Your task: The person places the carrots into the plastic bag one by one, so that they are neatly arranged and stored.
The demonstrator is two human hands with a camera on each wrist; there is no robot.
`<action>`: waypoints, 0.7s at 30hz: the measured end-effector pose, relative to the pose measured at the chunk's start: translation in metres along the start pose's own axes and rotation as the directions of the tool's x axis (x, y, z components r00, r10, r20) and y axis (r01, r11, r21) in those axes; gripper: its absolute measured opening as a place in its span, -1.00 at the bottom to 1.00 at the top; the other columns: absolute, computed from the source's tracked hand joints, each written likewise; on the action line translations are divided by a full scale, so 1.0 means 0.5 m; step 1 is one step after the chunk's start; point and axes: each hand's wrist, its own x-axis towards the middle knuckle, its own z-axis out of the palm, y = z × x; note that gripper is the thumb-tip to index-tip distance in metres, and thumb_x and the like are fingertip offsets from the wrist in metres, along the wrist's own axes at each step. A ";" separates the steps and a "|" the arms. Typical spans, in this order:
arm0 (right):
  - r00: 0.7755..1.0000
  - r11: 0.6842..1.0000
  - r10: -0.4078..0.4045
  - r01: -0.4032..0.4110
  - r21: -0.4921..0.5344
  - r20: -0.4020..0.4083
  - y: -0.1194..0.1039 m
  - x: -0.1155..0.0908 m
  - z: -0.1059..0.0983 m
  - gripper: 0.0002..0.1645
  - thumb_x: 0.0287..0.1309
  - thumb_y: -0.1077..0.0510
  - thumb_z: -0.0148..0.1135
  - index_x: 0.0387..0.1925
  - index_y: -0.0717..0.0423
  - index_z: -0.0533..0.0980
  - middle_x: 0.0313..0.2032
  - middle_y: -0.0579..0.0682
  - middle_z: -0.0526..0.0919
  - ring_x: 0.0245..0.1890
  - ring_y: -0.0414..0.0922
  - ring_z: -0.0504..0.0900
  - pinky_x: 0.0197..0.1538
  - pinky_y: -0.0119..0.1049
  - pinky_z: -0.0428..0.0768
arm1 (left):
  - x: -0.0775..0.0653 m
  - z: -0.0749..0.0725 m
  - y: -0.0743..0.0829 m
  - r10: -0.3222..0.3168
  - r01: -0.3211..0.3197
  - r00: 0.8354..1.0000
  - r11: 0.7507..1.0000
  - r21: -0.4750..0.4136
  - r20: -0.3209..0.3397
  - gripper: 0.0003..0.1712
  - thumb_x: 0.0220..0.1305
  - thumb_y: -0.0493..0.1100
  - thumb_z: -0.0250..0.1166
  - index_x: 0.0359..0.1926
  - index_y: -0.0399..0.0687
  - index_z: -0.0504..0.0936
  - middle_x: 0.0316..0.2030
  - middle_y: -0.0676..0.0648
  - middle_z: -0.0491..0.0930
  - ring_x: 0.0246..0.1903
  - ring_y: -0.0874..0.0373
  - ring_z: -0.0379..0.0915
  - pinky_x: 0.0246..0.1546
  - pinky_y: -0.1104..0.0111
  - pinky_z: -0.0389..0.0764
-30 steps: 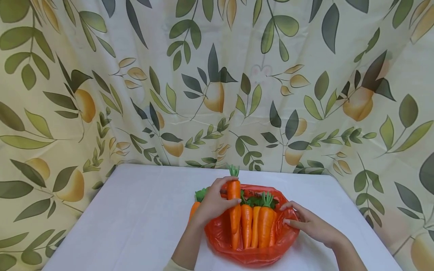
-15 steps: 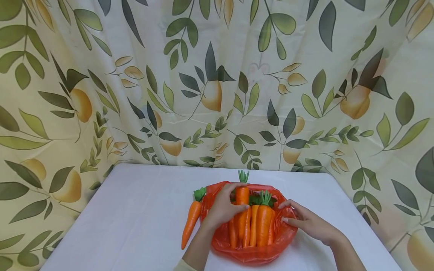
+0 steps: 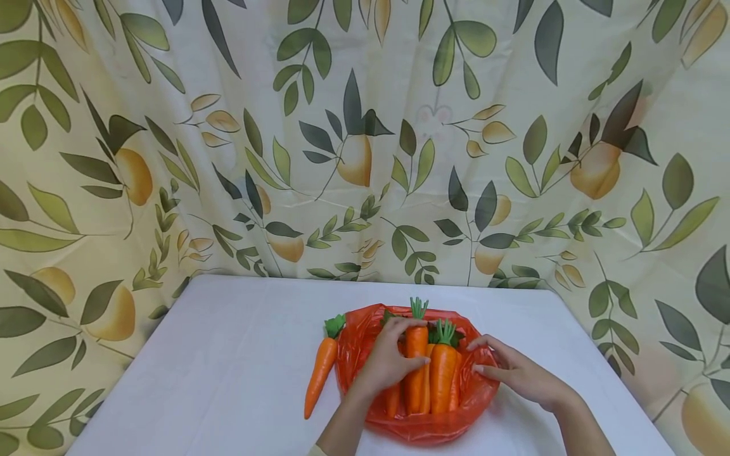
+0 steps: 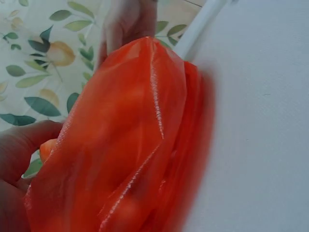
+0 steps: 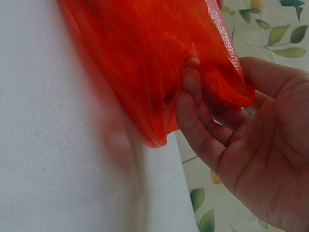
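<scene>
A red plastic bag (image 3: pixel 393 419) lies open on the table with several carrots in it. My left hand (image 3: pixel 393 354) pinches an upright carrot (image 3: pixel 417 345) with short green stalks, its lower end down among the others. Just right of it stands another thick carrot (image 3: pixel 443 377) with a green top. At the bag's right rim, my right hand (image 3: pixel 525 373) grips the plastic, thumb inside; the right wrist view shows the fingers (image 5: pixel 195 116) against the bag's outside. The bag hides most of the carrots in the left wrist view, where only an orange bit shows beside the thumb.
One loose carrot (image 3: pixel 321 377) with a leafy green top lies on the white table (image 3: pixel 228 354), left of the bag. A leaf-and-fruit patterned curtain (image 3: pixel 365 158) hangs behind the table and along both sides.
My left hand has moved right and down, lowering the carrot it holds into the bag beside the others. The loose carrot at the left has come into fuller view. My right hand stays at the rim.
</scene>
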 end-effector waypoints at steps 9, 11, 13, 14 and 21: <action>1.000 1.000 0.002 -0.002 -0.017 -0.006 -0.002 -0.001 0.000 -0.53 0.45 0.13 0.25 0.28 0.09 0.37 0.40 0.32 0.30 0.27 0.26 0.37 0.06 -0.13 0.67 | -0.011 0.011 0.001 -0.017 0.016 1.000 0.999 0.042 0.019 -0.36 0.12 -0.19 0.62 0.22 0.26 0.65 0.16 0.06 0.41 0.06 0.01 0.45 0.02 0.12 0.66; 1.000 1.000 0.004 -0.004 -0.024 -0.010 -0.003 -0.001 0.000 -0.53 0.45 0.12 0.25 0.29 0.09 0.37 0.40 0.30 0.30 0.29 0.27 0.34 0.08 -0.12 0.66 | -0.014 0.013 0.003 -0.027 0.026 0.999 0.999 0.044 0.023 -0.37 0.11 -0.18 0.63 0.21 0.25 0.66 0.16 0.07 0.41 0.08 0.00 0.45 0.05 0.09 0.64; 1.000 1.000 0.004 -0.005 -0.026 -0.009 -0.003 -0.002 0.001 -0.53 0.45 0.12 0.24 0.29 0.09 0.37 0.40 0.30 0.31 0.29 0.27 0.34 0.09 -0.11 0.66 | -0.016 0.016 0.003 -0.039 0.038 0.999 0.998 0.041 0.025 -0.38 0.11 -0.18 0.63 0.20 0.26 0.66 0.16 0.07 0.41 0.10 -0.01 0.45 0.05 0.08 0.64; 1.000 1.000 0.004 -0.004 -0.027 -0.008 -0.003 -0.002 0.001 -0.53 0.45 0.12 0.24 0.29 0.09 0.37 0.40 0.30 0.31 0.29 0.26 0.34 0.08 -0.12 0.66 | -0.017 0.017 0.003 -0.045 0.044 0.999 0.998 0.041 0.025 -0.38 0.11 -0.18 0.63 0.20 0.26 0.66 0.16 0.06 0.41 0.10 -0.02 0.44 0.05 0.07 0.65; 1.000 1.000 -0.004 0.004 -0.029 -0.003 -0.004 0.000 0.001 -0.54 0.45 0.13 0.24 0.28 0.09 0.38 0.39 0.31 0.32 0.27 0.26 0.36 0.09 -0.07 0.66 | -0.022 0.017 0.003 -0.089 0.087 0.996 0.995 0.057 0.022 -0.38 0.10 -0.17 0.64 0.20 0.24 0.67 0.17 0.06 0.40 0.10 -0.02 0.45 0.01 0.07 0.67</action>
